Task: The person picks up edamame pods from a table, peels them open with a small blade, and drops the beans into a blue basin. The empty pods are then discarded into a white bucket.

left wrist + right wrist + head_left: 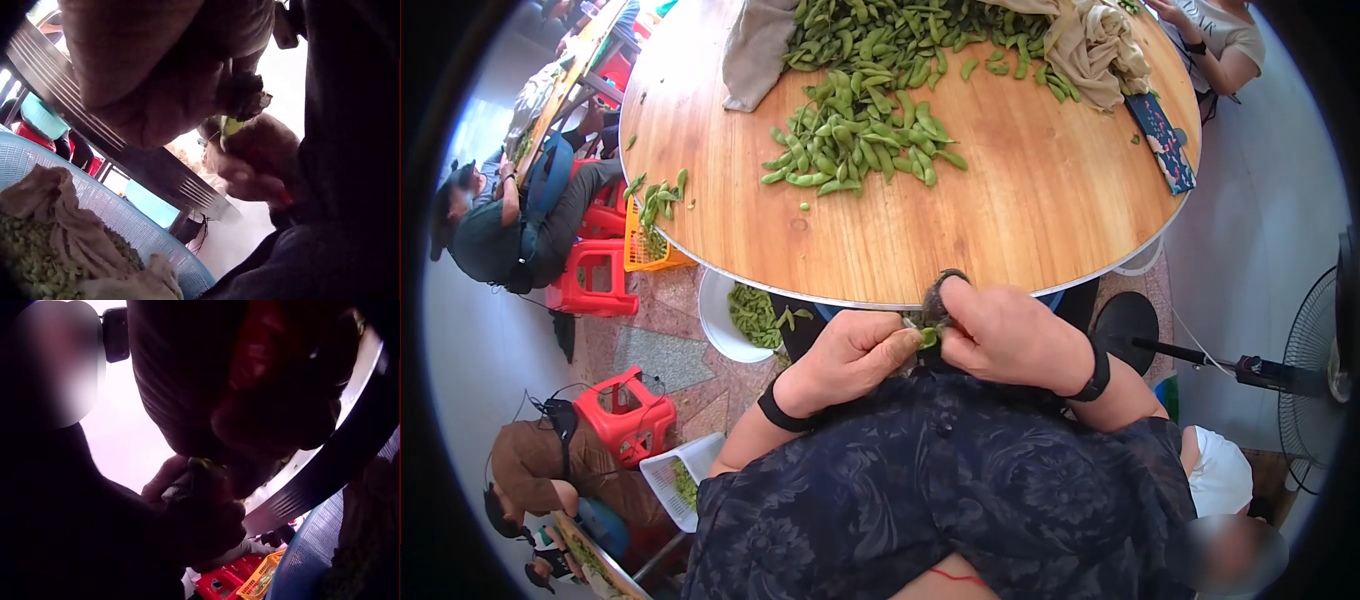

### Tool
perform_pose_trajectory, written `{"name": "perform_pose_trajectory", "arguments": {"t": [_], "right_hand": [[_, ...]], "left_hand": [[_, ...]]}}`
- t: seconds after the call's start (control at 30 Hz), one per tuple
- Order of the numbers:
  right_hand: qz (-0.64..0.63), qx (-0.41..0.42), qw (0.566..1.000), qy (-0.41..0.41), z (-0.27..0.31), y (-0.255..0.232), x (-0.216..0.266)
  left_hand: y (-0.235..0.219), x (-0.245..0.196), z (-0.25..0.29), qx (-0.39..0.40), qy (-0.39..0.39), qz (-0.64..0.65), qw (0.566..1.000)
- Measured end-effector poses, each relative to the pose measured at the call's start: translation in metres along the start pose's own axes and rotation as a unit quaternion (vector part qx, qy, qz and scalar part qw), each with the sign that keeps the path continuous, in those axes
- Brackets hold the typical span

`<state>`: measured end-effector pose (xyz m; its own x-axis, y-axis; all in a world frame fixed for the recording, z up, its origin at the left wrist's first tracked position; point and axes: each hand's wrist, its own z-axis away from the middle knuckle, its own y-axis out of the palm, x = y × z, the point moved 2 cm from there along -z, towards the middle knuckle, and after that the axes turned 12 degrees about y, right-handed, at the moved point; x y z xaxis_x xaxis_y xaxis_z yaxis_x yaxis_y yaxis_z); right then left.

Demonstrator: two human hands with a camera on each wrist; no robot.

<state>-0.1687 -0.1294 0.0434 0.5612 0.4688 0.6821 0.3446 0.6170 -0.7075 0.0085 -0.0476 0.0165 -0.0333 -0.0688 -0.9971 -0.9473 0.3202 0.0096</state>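
Just off the near table edge, both hands meet over a green soybean pod (928, 338). My left hand (855, 360) pinches the pod between thumb and curled fingers. Against its other end, my right hand (1020, 335) also grips with bent fingers; a dark wrap (938, 298) covers one digit there. The left wrist view has a bright green bit of pod (231, 125) between the two hands. Deep shadow in the right wrist view hides most of the fingers. Ahead on the round wooden table (710, 220) lies a large pile of soybean pods (850, 135).
A blue mesh basket (150, 215) below the table holds shelled beans (37, 262) and a cloth (81, 219). Left of me are a white bucket (715, 320), a yellow crate (662, 262) and red stools (630, 410). A fan (1305, 370) stands right.
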Motion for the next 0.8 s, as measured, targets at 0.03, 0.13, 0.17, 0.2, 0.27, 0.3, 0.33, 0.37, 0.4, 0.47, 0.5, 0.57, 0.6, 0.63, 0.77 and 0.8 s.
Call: {"name": "perform_pose_trajectory", "arguments": {"t": [0.03, 0.13, 0.17, 0.2, 0.27, 0.3, 0.33, 0.37, 0.4, 0.47, 0.5, 0.57, 0.6, 0.63, 0.77, 0.8], "right_hand": [[0.000, 0.001, 1.000, 0.000, 0.001, -0.003, 0.001], [-0.072, -0.010, 0.997, -0.019, 0.004, -0.009, 0.005], [-0.072, -0.010, 0.997, -0.018, 0.003, -0.007, 0.005], [-0.117, 0.019, 0.993, -0.010, 0.000, -0.002, 0.005], [-0.161, 0.047, 0.986, -0.002, -0.005, 0.003, 0.001], [-0.197, 0.054, 0.979, -0.015, -0.006, 0.003, 0.000], [-0.231, 0.060, 0.971, -0.028, -0.008, 0.003, -0.001], [-0.230, 0.062, 0.971, -0.027, -0.008, 0.003, 0.001], [-0.209, 0.074, 0.975, -0.019, -0.008, 0.003, 0.002], [-0.186, 0.086, 0.979, -0.009, -0.008, 0.003, 0.006], [-0.152, 0.082, 0.985, -0.009, -0.009, 0.003, 0.008], [-0.116, 0.080, 0.990, -0.008, -0.010, 0.005, 0.009], [-0.091, 0.051, 0.994, -0.005, -0.011, 0.008, 0.007], [-0.067, 0.023, 0.998, -0.003, -0.011, 0.010, 0.005], [0.030, 0.005, 0.999, -0.021, 0.000, 0.010, 0.000], [0.039, 0.016, 0.999, -0.010, 0.003, 0.008, 0.002]], "left_hand": [[-0.002, 0.000, 0.002, 0.011, -0.014, -0.018, 1.000], [-0.004, 0.000, 0.003, 0.014, -0.017, -0.026, 0.999], [-0.003, 0.002, 0.003, 0.015, -0.017, -0.025, 0.999], [-0.001, 0.004, 0.004, 0.020, 0.001, -0.005, 1.000], [0.000, 0.003, 0.004, 0.025, 0.020, 0.014, 0.999], [0.001, -0.003, 0.004, 0.037, 0.025, 0.002, 0.999], [0.001, -0.005, 0.004, 0.049, 0.031, -0.009, 0.998], [0.001, -0.004, 0.005, 0.048, 0.031, -0.008, 0.998], [0.001, -0.002, 0.006, 0.063, 0.059, -0.082, 0.993], [0.004, -0.006, 0.005, 0.068, 0.091, -0.164, 0.980], [0.003, -0.008, 0.004, 0.067, 0.092, -0.163, 0.980], [0.000, -0.009, 0.003, 0.078, 0.104, -0.254, 0.958], [-0.002, -0.008, 0.005, 0.076, 0.105, -0.253, 0.959], [-0.004, -0.006, 0.007, 0.069, 0.095, -0.242, 0.963], [-0.015, -0.006, 0.017, 0.025, 0.060, -0.167, 0.984], [-0.017, -0.002, 0.020, 0.011, 0.065, -0.152, 0.986]]}}
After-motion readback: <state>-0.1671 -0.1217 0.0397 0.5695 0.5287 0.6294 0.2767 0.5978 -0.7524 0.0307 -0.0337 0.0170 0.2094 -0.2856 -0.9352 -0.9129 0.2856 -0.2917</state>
